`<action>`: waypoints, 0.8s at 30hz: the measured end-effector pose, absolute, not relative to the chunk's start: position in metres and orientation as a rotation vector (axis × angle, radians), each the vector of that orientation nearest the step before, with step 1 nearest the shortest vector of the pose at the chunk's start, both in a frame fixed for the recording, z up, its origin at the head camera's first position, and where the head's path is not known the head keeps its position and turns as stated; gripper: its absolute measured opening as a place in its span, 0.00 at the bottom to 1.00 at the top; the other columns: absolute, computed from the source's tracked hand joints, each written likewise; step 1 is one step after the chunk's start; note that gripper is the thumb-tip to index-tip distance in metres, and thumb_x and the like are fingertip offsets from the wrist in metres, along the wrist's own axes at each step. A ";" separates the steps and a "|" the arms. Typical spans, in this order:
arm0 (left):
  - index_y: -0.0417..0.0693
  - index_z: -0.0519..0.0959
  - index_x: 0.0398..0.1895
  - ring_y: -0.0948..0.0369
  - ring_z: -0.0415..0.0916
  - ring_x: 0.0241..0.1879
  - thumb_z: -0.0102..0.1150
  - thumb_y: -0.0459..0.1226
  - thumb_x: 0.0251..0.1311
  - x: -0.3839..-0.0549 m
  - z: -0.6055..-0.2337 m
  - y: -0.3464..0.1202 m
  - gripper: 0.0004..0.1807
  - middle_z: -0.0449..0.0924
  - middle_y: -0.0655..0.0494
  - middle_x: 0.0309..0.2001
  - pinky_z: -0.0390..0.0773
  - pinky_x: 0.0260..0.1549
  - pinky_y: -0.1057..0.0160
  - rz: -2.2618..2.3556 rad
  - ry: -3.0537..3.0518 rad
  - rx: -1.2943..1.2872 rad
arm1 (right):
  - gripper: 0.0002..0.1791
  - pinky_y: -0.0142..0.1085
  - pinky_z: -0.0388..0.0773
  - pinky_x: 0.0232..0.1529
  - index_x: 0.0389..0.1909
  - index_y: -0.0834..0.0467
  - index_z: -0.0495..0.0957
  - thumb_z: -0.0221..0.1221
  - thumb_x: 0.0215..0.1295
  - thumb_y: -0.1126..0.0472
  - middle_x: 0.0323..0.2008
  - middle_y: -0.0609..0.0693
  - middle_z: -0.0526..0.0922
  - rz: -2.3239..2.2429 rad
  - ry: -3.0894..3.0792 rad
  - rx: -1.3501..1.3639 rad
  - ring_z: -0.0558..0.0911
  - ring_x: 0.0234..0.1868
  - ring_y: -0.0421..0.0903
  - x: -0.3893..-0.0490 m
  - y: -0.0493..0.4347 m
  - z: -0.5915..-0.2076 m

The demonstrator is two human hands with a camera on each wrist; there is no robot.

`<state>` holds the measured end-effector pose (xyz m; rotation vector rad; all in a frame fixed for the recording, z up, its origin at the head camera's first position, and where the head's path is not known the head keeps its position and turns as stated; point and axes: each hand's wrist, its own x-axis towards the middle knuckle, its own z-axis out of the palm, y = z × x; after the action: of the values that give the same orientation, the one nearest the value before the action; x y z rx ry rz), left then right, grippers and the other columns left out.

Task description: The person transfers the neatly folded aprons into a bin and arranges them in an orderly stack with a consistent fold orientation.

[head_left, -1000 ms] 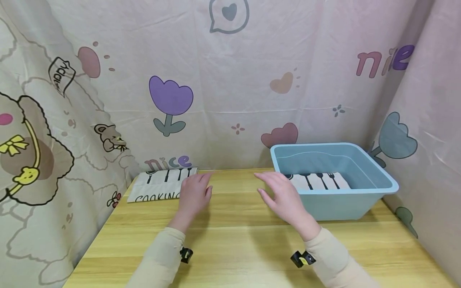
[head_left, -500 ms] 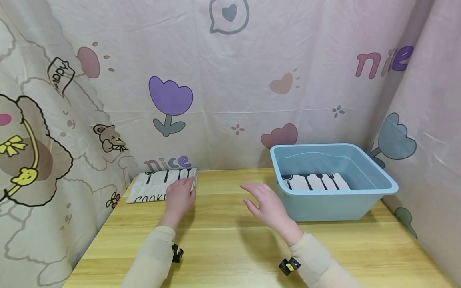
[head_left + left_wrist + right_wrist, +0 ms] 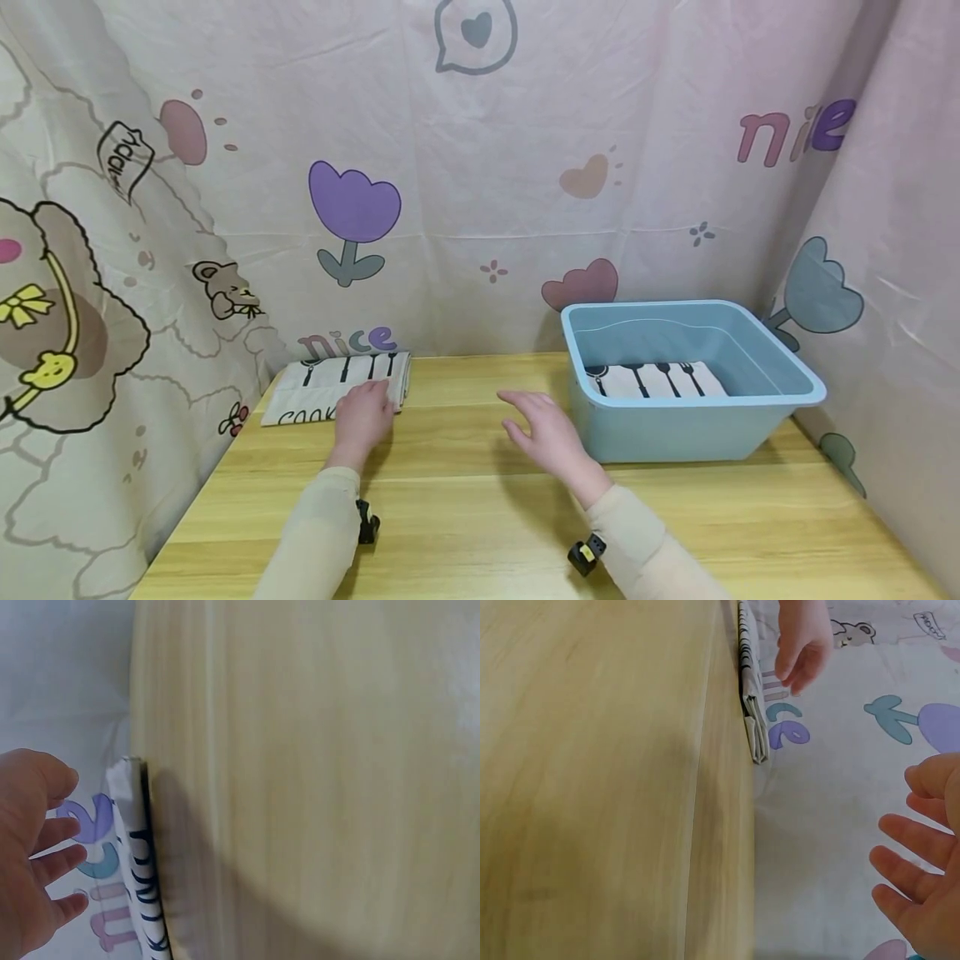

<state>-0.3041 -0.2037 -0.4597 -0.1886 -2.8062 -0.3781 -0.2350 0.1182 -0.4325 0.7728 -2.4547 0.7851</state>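
A folded white cloth [image 3: 300, 390] printed with dark utensils and lettering lies at the back left of the table. My left hand [image 3: 363, 419] hovers over its right front part, fingers loosely bent and holding nothing. In the left wrist view, a gap shows between the left hand [image 3: 30, 847] and the folded cloth [image 3: 139, 862]. My right hand [image 3: 551, 437] is held above the table, left of the blue tub, with its fingers relaxed and apart. The right wrist view shows that right hand [image 3: 922, 855] holding nothing, and the cloth's layered edge [image 3: 757, 735] beyond.
A light blue plastic tub [image 3: 697, 432] stands at the back right. Inside it lies another white cloth [image 3: 660, 380] with the same utensil print. A patterned curtain [image 3: 480, 167] hangs behind and along both sides of the wooden table [image 3: 465, 517].
Both hands have moved left, the left one over the folded cloth and slightly nearer the front, the right one away from the tub. The cloths and tub stay in place.
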 end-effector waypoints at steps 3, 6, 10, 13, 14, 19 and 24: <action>0.35 0.74 0.62 0.38 0.69 0.58 0.57 0.35 0.65 -0.305 -0.463 -0.208 0.23 0.74 0.36 0.60 0.66 0.55 0.36 -0.392 -2.835 -0.173 | 0.22 0.47 0.74 0.59 0.60 0.58 0.77 0.65 0.65 0.62 0.55 0.53 0.82 0.818 -2.466 0.752 0.78 0.57 0.53 -0.236 0.117 -0.433; 0.35 0.75 0.61 0.37 0.70 0.57 0.57 0.35 0.65 -0.305 -0.466 -0.212 0.22 0.75 0.35 0.58 0.68 0.53 0.35 -0.393 -2.863 -0.162 | 0.22 0.47 0.73 0.59 0.60 0.58 0.77 0.65 0.65 0.62 0.56 0.53 0.81 0.847 -2.481 0.737 0.77 0.58 0.53 -0.237 0.116 -0.435; 0.37 0.77 0.58 0.37 0.73 0.53 0.56 0.35 0.65 -0.304 -0.472 -0.217 0.20 0.77 0.35 0.55 0.70 0.50 0.35 -0.382 -2.908 -0.152 | 0.22 0.46 0.73 0.60 0.61 0.58 0.77 0.64 0.66 0.62 0.57 0.53 0.81 0.882 -2.514 0.720 0.77 0.59 0.53 -0.239 0.114 -0.438; 0.39 0.80 0.55 0.37 0.75 0.50 0.57 0.34 0.63 -0.303 -0.475 -0.220 0.18 0.79 0.37 0.52 0.73 0.48 0.36 -0.357 -2.928 -0.162 | 0.22 0.46 0.73 0.59 0.61 0.58 0.77 0.64 0.66 0.62 0.57 0.53 0.81 0.906 -2.537 0.704 0.76 0.59 0.52 -0.240 0.113 -0.439; 0.40 0.81 0.54 0.38 0.75 0.49 0.58 0.34 0.63 -0.303 -0.476 -0.220 0.16 0.80 0.38 0.50 0.74 0.46 0.37 -0.350 -2.932 -0.166 | 0.22 0.46 0.73 0.60 0.61 0.58 0.77 0.64 0.66 0.62 0.57 0.52 0.81 0.912 -2.541 0.698 0.76 0.59 0.52 -0.240 0.113 -0.440; 0.43 0.83 0.49 0.41 0.76 0.44 0.60 0.33 0.62 -0.304 -0.478 -0.218 0.13 0.81 0.43 0.44 0.75 0.42 0.38 -0.312 -2.936 -0.190 | 0.22 0.47 0.73 0.59 0.60 0.58 0.77 0.64 0.66 0.62 0.57 0.53 0.81 0.915 -2.543 0.689 0.77 0.59 0.53 -0.243 0.113 -0.440; 0.46 0.85 0.46 0.44 0.76 0.41 0.63 0.34 0.61 -0.305 -0.477 -0.212 0.11 0.79 0.46 0.39 0.77 0.38 0.41 -0.272 -2.937 -0.253 | 0.21 0.47 0.74 0.59 0.59 0.59 0.77 0.64 0.65 0.63 0.56 0.53 0.82 0.898 -2.532 0.704 0.78 0.58 0.53 -0.246 0.114 -0.441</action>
<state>-0.3048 -0.2122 -0.4770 -0.2534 -2.9373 -0.2721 -0.2457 0.1137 -0.4413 0.7044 -2.5321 0.8975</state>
